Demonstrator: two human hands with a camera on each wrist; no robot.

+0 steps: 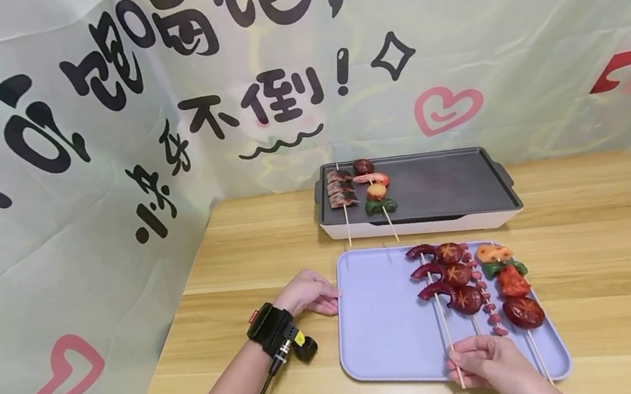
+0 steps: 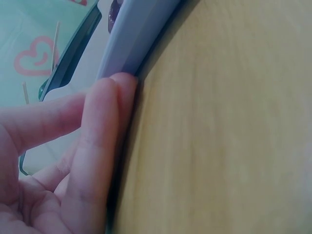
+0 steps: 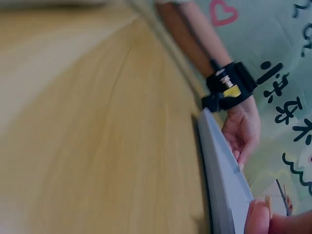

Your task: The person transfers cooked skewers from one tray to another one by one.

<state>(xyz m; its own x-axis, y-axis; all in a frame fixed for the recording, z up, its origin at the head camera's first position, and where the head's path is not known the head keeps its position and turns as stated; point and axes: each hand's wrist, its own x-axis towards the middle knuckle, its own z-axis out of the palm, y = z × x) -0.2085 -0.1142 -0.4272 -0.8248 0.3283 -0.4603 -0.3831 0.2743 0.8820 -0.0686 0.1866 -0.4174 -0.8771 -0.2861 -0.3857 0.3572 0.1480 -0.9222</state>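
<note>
Tentacle skewer (image 1: 426, 271) is over the lilac tray (image 1: 381, 322), close beside the mushroom skewer (image 1: 457, 274), lifted or resting I cannot tell; I have the right hand (image 1: 490, 362) in a narrow grip on its stick, the left hand (image 1: 309, 293) pinching the tray's rim; I judge this the picking-up step, the next move calling for a level lift; its three curled pieces look dark red and glossy.

Free rm over L half of tray (image 1: 384, 322), R half blocked w/ skewers (image 1: 458, 275), grill (image 1: 441, 186) just beyond.
</note>
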